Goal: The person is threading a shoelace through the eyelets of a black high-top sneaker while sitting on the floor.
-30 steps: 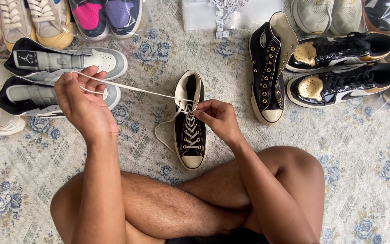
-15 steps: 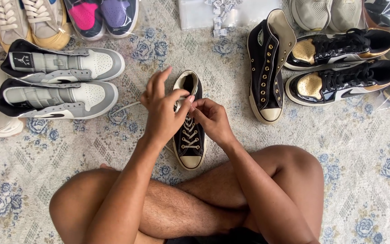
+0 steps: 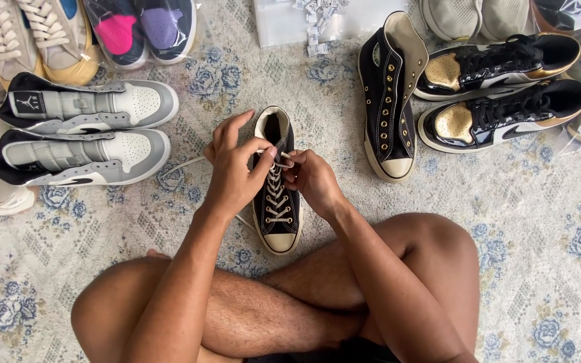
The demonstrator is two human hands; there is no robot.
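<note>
A black high-top sneaker (image 3: 278, 222) with a cream toe cap stands upright on the rug between my crossed legs and the rows of shoes. Its cream lace (image 3: 181, 165) runs through the lower eyelets and trails left across the rug. My left hand (image 3: 232, 169) pinches the lace at the upper eyelets on the shoe's left side. My right hand (image 3: 314, 180) grips the lace on the right side, fingertips almost touching the left hand's. The shoe's tongue and top eyelets are partly hidden by my fingers.
The matching unlaced black high-top (image 3: 388, 101) lies to the right, beside two black-and-gold sneakers (image 3: 499, 94). Two grey-and-white high-tops (image 3: 82, 131) lie at left, more shoes along the top and left edges. A clear bag with small packets (image 3: 304, 23) sits at the top. My crossed legs (image 3: 284, 302) fill the foreground.
My left hand, which had pulled the lace far out to the left, came back to the shoe and now pinches the lace at the eyelets. The right hand stayed at the shoe.
</note>
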